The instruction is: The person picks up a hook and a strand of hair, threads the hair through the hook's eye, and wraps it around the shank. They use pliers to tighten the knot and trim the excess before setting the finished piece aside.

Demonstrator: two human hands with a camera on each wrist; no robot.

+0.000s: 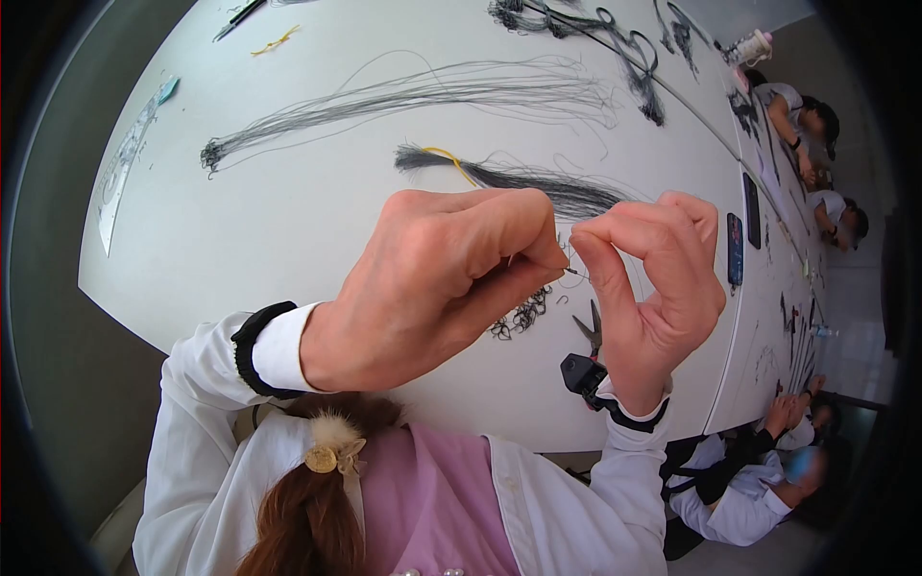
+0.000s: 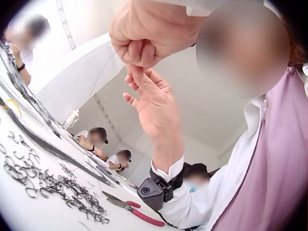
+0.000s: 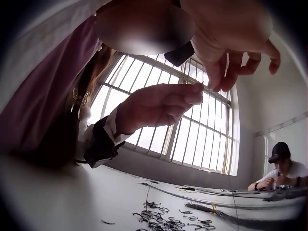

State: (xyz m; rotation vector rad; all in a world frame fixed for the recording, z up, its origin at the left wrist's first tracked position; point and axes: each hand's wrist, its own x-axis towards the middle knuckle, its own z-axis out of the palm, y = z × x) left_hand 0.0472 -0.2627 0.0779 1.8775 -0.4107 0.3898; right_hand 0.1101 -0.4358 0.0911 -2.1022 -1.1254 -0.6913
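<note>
In the head view my left hand (image 1: pixel 437 278) and right hand (image 1: pixel 663 278) meet fingertip to fingertip above the white table. My left thumb and forefinger pinch a small dark fish hook (image 1: pixel 572 271), mostly hidden, with its end poking out. Facing it, the right thumb and forefinger pinch a fine line by that end, the other right fingers loosely bent. A thin strand of line (image 2: pixel 103 68) trails from the left fist in the left wrist view. Below the hands lies a pile of dark fish hooks (image 2: pixel 53 187), with red-handled pliers (image 2: pixel 132 207) beside it.
A dark line bundle with a yellow tie (image 1: pixel 442 158) and a looser bundle of strands (image 1: pixel 403 101) lie beyond the hands. A clear ruler (image 1: pixel 125 173) is at far left, phones (image 1: pixel 735 248) at right. Other people (image 1: pixel 807 120) sit along the table's right side.
</note>
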